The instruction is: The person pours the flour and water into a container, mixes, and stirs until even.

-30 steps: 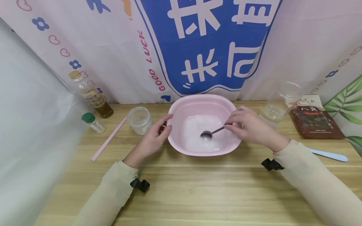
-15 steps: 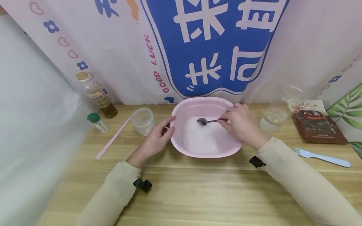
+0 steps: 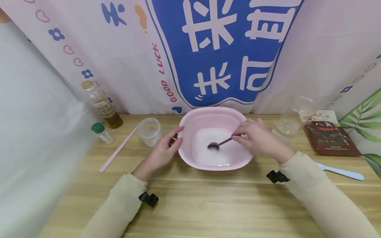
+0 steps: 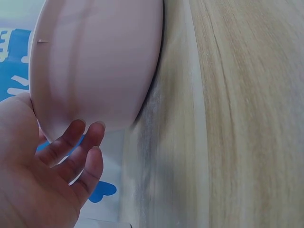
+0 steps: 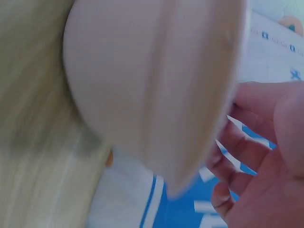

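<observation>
A pink plastic basin (image 3: pixel 186 155) stands on the table, holding a whitish, cloudy liquid. My left hand (image 3: pixel 163 148) grips its left rim; the left wrist view shows the fingertips (image 4: pixel 97 126) against the outer wall. Above the right side of the basin, my right hand (image 3: pixel 257 137) pinches the handle of a dark spoon (image 3: pixel 225 141). The spoon's bowl dips into the liquid near the middle. In the right wrist view the basin wall (image 5: pixel 142 71) hides the spoon, and the fingers are beyond the rim.
Left of the basin are a clear jar (image 3: pixel 149 131), pink chopsticks (image 3: pixel 118 149), a green-capped shaker (image 3: pixel 102 133) and an oil bottle (image 3: pixel 104 107). To the right stand a clear cup (image 3: pixel 287 127), a brown spice packet (image 3: pixel 330 137) and a light-blue fork (image 3: pixel 342 172). A printed cloth (image 3: pixel 125 59) hangs behind.
The spoon has swept through the liquid, first toward the back left, then forward again, with the right hand following. My left hand stays on the rim. The head view has shifted slightly.
</observation>
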Demonstrator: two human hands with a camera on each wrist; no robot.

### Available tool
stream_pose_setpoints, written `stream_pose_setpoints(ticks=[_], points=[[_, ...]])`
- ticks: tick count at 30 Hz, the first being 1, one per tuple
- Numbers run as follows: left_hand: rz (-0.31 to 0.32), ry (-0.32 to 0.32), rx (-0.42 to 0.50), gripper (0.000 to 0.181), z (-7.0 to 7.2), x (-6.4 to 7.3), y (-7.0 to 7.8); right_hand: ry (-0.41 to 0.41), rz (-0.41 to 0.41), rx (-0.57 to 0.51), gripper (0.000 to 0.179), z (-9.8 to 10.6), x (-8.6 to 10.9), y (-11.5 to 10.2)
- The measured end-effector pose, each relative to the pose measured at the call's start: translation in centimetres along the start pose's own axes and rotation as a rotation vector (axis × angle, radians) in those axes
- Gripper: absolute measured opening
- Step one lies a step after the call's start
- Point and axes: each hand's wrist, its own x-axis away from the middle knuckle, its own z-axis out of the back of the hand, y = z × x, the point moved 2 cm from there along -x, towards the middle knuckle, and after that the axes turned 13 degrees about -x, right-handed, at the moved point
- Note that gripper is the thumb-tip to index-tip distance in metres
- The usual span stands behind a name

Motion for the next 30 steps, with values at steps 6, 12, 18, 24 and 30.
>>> stream_pose_setpoints(ticks=[6,12,18,24,30], points=[[-0.005,-0.002,-0.009,0.05,0.1,0.2,-0.2,-0.007,-0.001,0.015,0.005,-2.2,-1.9,-1.2],[-0.01,0.002,-0.007,0.05,0.1,0.1,-0.2,0.089,-0.044,0.077,0.006,-2.5,-2.9,-1.0],[-0.002,-0.007,-0.007,0.05,0.1,0.0,-0.2,0.164,-0.116,0.174,0.008,-0.5,-1.7,0.2],[-0.005,0.002,-0.009,0.05,0.1,0.1,-0.3,0.147,-0.11,0.118,0.009,1.5,0.2,0.8],[-0.018,0.005,-0.014,0.05,0.0,0.0,-0.3,0.051,-0.091,0.011,0.007,1.6,1.2,0.7]])
